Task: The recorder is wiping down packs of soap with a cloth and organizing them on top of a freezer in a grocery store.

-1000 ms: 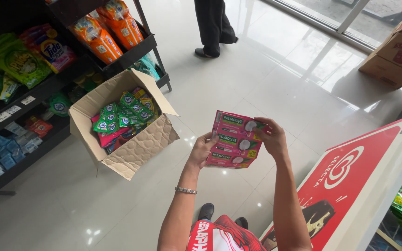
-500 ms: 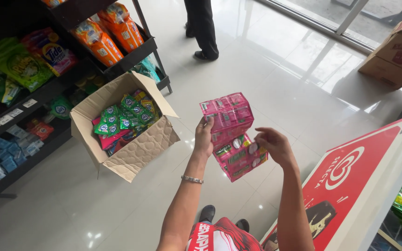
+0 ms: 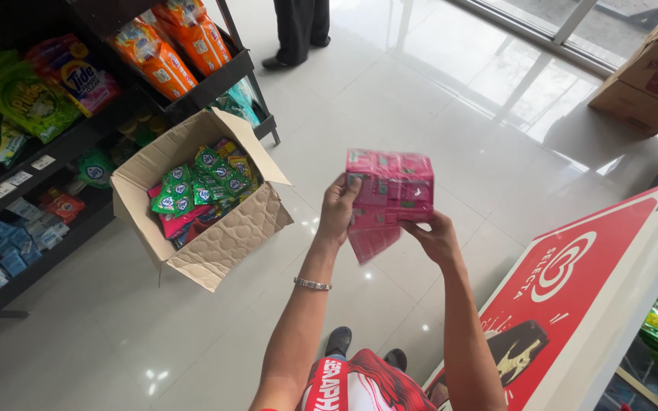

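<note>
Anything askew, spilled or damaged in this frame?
Nothing spilled or damaged. The open brown cardboard box sits at an angle on the white tiled floor, its green and pink sachets heaped loosely. The left hand and right hand hold a strip of pink sachets, its lower end dangling.

Both forearms raised in front of chest, bare, angled up and converging toward each other. Left hand (image 3: 338, 209) higher, back of hand toward camera, fingers curled in grip, thumb up at top edge. Metal bracelet on left wrist. Right hand (image 3: 437, 237) lower, palm turned up and inward, fingers pinched closed. Hands near, not touching. Both feet visible below, close together.
</note>
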